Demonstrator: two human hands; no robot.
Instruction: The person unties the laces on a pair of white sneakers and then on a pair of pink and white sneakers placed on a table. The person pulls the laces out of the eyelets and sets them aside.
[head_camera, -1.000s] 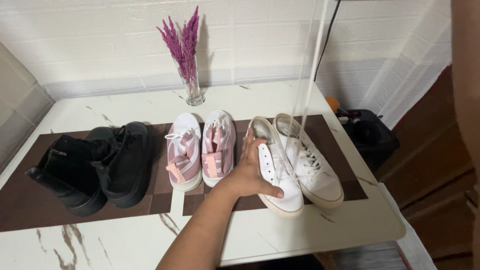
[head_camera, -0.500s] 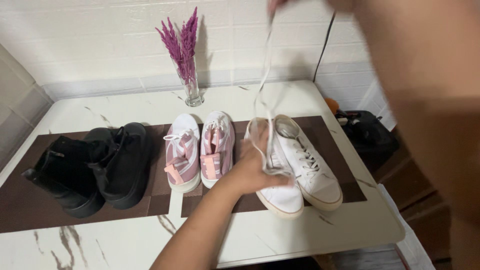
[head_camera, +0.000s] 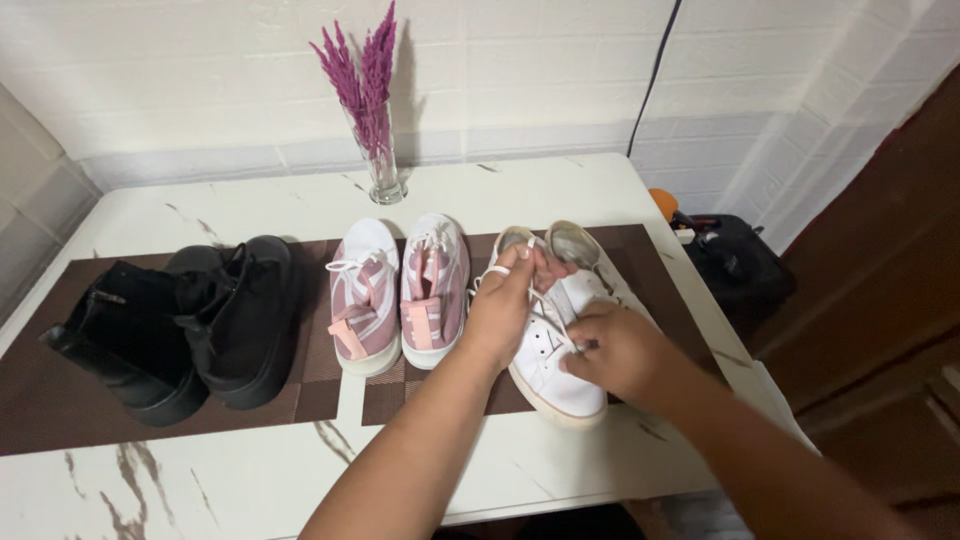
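White low-top lace-up sneaker (head_camera: 550, 375) sits on the right end of the dark brown woven placemat (head_camera: 330, 385), toe pointing toward the near edge of the white marble-look tabletop (head_camera: 200, 480). Its twin, a second white sneaker (head_camera: 580, 250), is just beside it on the right, mostly hidden behind the hands.

Only one view here, looking down from the head. Left hand (head_camera: 505, 310) comes in from the near side and is over the sneaker's tongue area, fingers pinched together on a white flat shoelace (head_camera: 500, 270) up near the heel opening. Right hand (head_camera: 620, 350) is on the right flank of the same shoe, fingers curled and pressed down on the lace over the eyelets, so closed on it too as far as I can see.

Further left on the mat: a pair of pink and white slip-on sneakers (head_camera: 400, 290), then a pair of chunky black ankle boots (head_camera: 190, 320) at the left end. At the far edge stands a clear glass vase with purple dried stems (head_camera: 372, 110), against a white brick wall (head_camera: 200, 80). Off the right side, down on the floor, sits a black bag (head_camera: 735, 265).
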